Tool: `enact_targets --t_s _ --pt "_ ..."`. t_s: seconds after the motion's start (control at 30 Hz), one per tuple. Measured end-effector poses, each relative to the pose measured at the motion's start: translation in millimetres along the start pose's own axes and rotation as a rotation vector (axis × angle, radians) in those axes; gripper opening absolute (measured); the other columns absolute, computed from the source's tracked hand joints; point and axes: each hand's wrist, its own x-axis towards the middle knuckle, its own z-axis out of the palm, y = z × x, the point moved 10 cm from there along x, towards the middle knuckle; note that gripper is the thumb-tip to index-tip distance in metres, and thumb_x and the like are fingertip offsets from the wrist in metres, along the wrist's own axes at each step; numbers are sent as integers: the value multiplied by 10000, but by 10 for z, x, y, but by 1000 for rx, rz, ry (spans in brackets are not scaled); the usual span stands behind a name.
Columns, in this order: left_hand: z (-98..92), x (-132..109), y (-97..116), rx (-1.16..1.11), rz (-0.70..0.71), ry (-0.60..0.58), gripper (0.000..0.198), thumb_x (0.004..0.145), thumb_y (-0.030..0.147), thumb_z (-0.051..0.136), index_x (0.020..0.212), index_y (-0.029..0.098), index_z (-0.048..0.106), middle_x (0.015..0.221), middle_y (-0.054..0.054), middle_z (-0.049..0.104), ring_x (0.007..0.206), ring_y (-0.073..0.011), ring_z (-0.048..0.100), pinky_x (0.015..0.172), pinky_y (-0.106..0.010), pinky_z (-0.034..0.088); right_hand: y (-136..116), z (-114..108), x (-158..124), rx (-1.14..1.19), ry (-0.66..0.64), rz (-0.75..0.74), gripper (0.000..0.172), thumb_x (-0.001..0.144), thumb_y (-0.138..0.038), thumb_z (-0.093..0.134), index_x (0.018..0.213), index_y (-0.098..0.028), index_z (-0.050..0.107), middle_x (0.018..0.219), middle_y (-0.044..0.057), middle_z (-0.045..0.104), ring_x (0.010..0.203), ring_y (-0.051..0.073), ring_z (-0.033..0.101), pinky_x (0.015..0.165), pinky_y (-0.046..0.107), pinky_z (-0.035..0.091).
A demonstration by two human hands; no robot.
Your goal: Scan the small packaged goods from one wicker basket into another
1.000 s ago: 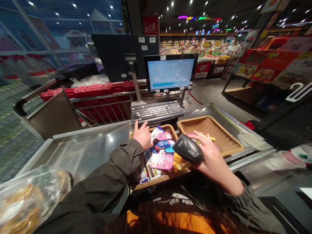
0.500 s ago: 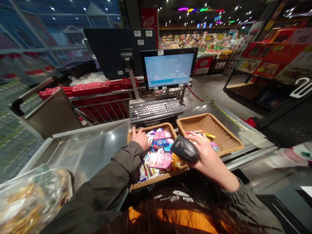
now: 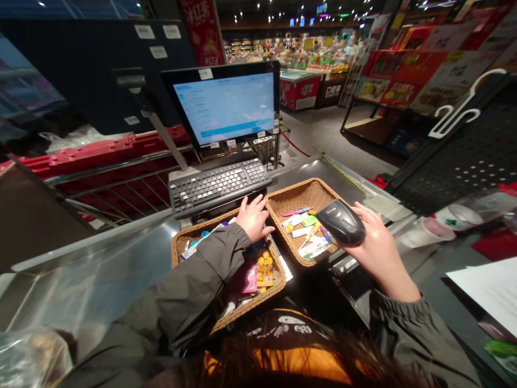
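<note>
My right hand [image 3: 374, 248] is wrapped around a black barcode scanner [image 3: 341, 221], held over the right side of the right wicker basket [image 3: 325, 189]. In that basket lie several small packets [image 3: 300, 222], pens and stationery items. My left hand [image 3: 253, 217] is spread with its fingers apart above the far right corner of the left wicker basket [image 3: 278, 277], near the gap between the two baskets, and nothing shows in it. Small goods fill the left basket, among them a pink package [image 3: 249, 279] and a yellow bear-shaped item [image 3: 265, 265]. My left sleeve hides part of its contents.
Behind the baskets stand a keyboard [image 3: 220, 183] and a lit monitor [image 3: 230, 105]. A metal counter [image 3: 100, 275] extends to the left, with a clear plastic bag [image 3: 34, 353] at its near end. Cups [image 3: 430, 230] and paper [image 3: 490, 288] lie on the right.
The view has turned to the right. My left hand has moved right, from the left basket's left side to its far right corner. The scanner has shifted from between the baskets to over the right one.
</note>
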Motion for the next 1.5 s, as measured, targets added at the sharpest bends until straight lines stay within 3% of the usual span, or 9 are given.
enact_targets --t_s 0.23,0.37,0.5,0.67,0.93,1.13,1.23,1.37,1.5 --pt "826 968 552 -21 96 -266 414 817 448 687 1127 175 721 1487 -154 505 1475 -333 313 1215 -599 189 550 -114 -158 -28 26 106 309 825 -426 651 1040 -203 646 1217 174 655 1289 450 533 1062 742 334" --pt "1289 1411 775 -7 102 -342 460 800 431 696 1163 149 705 1517 -192 454 1483 -342 288 1209 -611 165 744 -96 -154 17 4 143 277 823 -390 663 1034 -212 642 1220 157 650 1322 431 504 1080 710 336" --pt "1702 1710 958 -11 98 -408 504 771 430 719 1165 117 700 1534 -227 413 1487 -358 269 1207 -604 154 897 -78 -106 54 9 157 301 830 -387 672 1069 -210 631 1214 153 646 1330 405 499 1095 670 348" --pt "2079 1871 1126 -25 132 -444 568 625 383 817 1117 119 718 1532 -214 412 1446 -389 324 1202 -584 191 1084 -51 -68 87 -11 195 366 823 -405 689 1134 -227 617 1229 138 648 1339 411 489 1105 691 319" --pt "2186 1937 1109 -50 124 -369 558 715 343 729 1212 96 671 1517 -202 430 1446 -358 322 1230 -552 135 1325 -35 -58 129 -33 260 377 824 -403 691 1150 -234 607 1257 134 649 1359 394 473 1145 674 285" --pt "2229 1982 985 -71 30 -355 557 798 432 682 1240 95 650 1503 -211 438 1430 -351 351 1207 -535 214 1381 -10 -11 180 -44 269 341 816 -395 703 1115 -248 630 1246 112 654 1373 379 460 1157 656 288" --pt "2271 1991 959 -76 6 -360 551 779 406 707 1239 109 644 1499 -202 443 1433 -357 350 1196 -540 245 1392 5 3 190 -49 277 344 808 -385 709 1113 -250 629 1242 104 658 1374 375 459 1162 655 277" --pt "2275 1952 991 -80 36 -345 579 709 331 753 1237 129 630 1470 -182 477 1428 -349 354 1225 -547 178 1379 18 13 182 -54 284 362 807 -393 705 1125 -245 618 1246 109 658 1369 378 468 1173 671 242" --pt "2290 1889 971 -82 7 -318 511 743 347 724 1198 127 643 1435 -189 510 1411 -338 380 1231 -566 136 1343 19 25 174 -54 282 368 820 -397 695 1142 -240 611 1258 121 651 1382 378 454 1177 674 232"
